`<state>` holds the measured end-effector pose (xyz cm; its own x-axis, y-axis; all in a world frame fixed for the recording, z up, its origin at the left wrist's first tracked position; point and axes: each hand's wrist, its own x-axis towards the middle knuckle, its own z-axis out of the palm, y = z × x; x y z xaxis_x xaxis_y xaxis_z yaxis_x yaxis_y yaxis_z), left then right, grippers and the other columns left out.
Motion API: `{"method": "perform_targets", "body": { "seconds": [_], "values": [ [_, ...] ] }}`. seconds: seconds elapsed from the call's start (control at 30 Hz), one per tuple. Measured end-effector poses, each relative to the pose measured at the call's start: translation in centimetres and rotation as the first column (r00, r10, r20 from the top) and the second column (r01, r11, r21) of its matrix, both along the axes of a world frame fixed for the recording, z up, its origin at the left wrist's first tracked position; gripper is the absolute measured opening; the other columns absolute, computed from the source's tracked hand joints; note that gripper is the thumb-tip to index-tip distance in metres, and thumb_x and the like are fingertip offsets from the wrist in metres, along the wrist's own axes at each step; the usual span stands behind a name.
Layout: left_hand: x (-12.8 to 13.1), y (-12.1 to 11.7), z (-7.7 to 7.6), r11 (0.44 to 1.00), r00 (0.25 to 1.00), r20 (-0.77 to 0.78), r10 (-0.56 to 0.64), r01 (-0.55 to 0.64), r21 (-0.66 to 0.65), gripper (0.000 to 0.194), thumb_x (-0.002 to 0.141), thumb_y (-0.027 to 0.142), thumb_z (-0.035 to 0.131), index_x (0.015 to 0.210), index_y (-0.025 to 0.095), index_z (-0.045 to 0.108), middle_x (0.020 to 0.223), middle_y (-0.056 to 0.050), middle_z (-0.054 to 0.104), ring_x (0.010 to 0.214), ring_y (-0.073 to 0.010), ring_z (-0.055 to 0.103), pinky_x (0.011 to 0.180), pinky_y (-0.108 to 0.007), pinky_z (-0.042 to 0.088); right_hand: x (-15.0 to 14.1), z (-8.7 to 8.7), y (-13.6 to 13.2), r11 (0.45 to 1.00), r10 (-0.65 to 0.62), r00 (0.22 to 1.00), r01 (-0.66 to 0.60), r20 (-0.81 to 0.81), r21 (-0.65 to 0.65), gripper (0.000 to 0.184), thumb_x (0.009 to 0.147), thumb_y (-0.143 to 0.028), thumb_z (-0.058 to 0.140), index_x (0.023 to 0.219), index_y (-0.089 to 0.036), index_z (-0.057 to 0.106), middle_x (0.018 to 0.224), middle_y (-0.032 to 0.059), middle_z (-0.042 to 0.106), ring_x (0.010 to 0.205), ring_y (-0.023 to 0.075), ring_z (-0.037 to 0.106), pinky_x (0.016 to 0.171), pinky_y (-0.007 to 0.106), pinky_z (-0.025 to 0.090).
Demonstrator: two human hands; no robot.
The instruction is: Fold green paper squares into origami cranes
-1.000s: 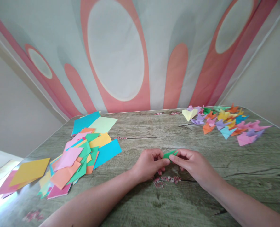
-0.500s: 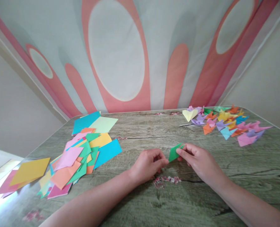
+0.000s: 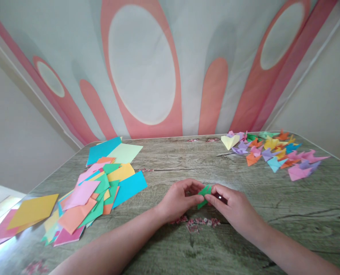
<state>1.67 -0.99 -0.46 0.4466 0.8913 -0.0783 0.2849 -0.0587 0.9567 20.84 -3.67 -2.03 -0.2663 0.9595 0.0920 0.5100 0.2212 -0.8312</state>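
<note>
A small folded green paper [image 3: 204, 195] is held just above the table, near the middle. My left hand [image 3: 183, 199] pinches it from the left, with thumb in front and fingers behind. From the other side, my right hand [image 3: 228, 200] grips its right edge between thumb and forefinger. My fingers cover much of the paper, so its exact folds are hard to make out.
On the left of the wood-patterned table [image 3: 170, 156] lies a loose pile of coloured paper sheets [image 3: 80, 194]. Yellow and pink sheets [image 3: 32, 214] lie at its left edge. Folded paper figures [image 3: 273, 152] in many colours cluster at the back right. A patterned backdrop [image 3: 192, 76] rises behind.
My right hand has moved left and down with the green paper, closing the space between my hands. My left hand, before at the paper's lower corner, now grips more of it.
</note>
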Motion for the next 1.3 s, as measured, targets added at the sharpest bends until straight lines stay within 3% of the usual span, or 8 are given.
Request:
{"method": "perform_targets", "body": {
  "seconds": [0.1,0.2,0.37,0.53,0.67,0.8,0.97,1.3],
  "values": [
    [0.0,0.1,-0.2,0.999,0.998,-0.036,0.042,-0.043,-0.031,0.013,0.076,0.023,0.067,0.086,0.014,0.064,0.08,-0.001,0.064,0.071,-0.0109,0.055,0.066,-0.021,0.043,-0.2,0.1,-0.1,1.0,0.007,1.0,-0.007,-0.028,-0.009,0.019,0.091,-0.036,0.051,0.077,-0.023,0.053,0.068,-0.0033,0.055,0.063,0.0145,0.051,0.061,0.026,0.038],
    [0.1,-0.1,-0.2,0.994,0.995,-0.004,0.096,-0.096,-0.044,0.013,0.074,0.022,0.068,0.08,0.014,0.06,0.075,0.001,0.06,0.065,-0.0091,0.051,0.062,-0.019,0.04,-0.3,0.3,-0.1,1.0,-0.009,0.999,0.008,-0.046,-0.016,0.016,0.092,-0.034,0.051,0.081,-0.023,0.055,0.071,-0.0024,0.058,0.066,0.015,0.053,0.064,0.026,0.039],
    [0.3,-0.3,-0.1,0.994,0.994,0.056,0.093,-0.089,-0.067,0.021,0.073,0.02,0.068,0.093,0.014,0.064,0.075,0.002,0.06,0.068,-0.0099,0.053,0.064,-0.02,0.041,-0.3,-0.2,0.0,1.0,-0.014,0.999,0.014,0.034,-0.002,0.024,0.092,-0.035,0.052,0.071,-0.022,0.052,0.066,-0.0027,0.053,0.064,0.0149,0.051,0.061,0.026,0.037],
    [0.0,-0.2,-0.3,0.998,0.995,-0.096,0.035,-0.04,-0.046,0.014,0.074,0.027,0.068,0.074,0.013,0.07,0.068,0.0,0.061,0.063,-0.0106,0.051,0.059,-0.02,0.038,0.1,-0.9,0.1,0.997,0.02,0.991,-0.029,0.129,0.068,0.029,0.093,-0.039,0.051,0.07,-0.022,0.051,0.067,-0.002,0.055,0.064,0.0151,0.052,0.061,0.027,0.037],
    [-0.1,-0.1,-0.1,0.996,0.986,-0.15,0.069,-0.076,-0.036,0.017,0.075,0.03,0.066,0.073,0.013,0.067,0.061,0.003,0.056,0.057,-0.0092,0.046,0.053,-0.019,0.034,0.3,-0.5,0.3,0.999,-0.028,0.997,0.026,0.071,0.031,0.034,0.093,-0.048,0.048,0.073,-0.022,0.056,0.068,-0.001,0.059,0.064,0.016,0.055,0.062,0.027,0.039],
    [0.1,-0.3,0.0,0.998,0.99,-0.141,0.026,-0.035,-0.056,0.018,0.075,0.032,0.066,0.072,0.013,0.066,0.061,0.004,0.052,0.057,-0.0083,0.043,0.053,-0.019,0.032,0.3,0.1,0.5,0.997,-0.056,0.997,0.053,-0.062,-0.05,0.025,0.088,-0.046,0.055,0.085,-0.023,0.064,0.081,0.0002,0.067,0.076,0.0179,0.061,0.069,0.027,0.044],
    [0.2,-0.4,-0.3,0.997,0.99,-0.144,0.007,-0.018,-0.075,0.021,0.075,0.035,0.066,0.069,0.015,0.065,0.062,0.004,0.051,0.057,-0.009,0.044,0.055,-0.019,0.034,0.2,0.4,0.5,0.992,-0.045,0.996,0.036,-0.073,-0.12,0.024,0.086,-0.043,0.057,0.077,-0.022,0.065,0.071,-0.002,0.064,0.068,0.016,0.057,0.063,0.026,0.042],
    [0.0,-0.2,-0.4,0.998,0.983,-0.178,0.044,-0.036,0.048,0.018,0.074,0.032,0.069,0.069,0.015,0.07,0.069,0.0,0.06,0.066,-0.0122,0.052,0.06,-0.021,0.038,0.2,1.1,0.3,0.996,-0.01,0.998,0.004,-0.059,-0.093,0.021,0.086,-0.04,0.057,0.076,-0.022,0.063,0.07,-0.0028,0.061,0.067,0.0147,0.054,0.062,0.025,0.04]
  ]
}}
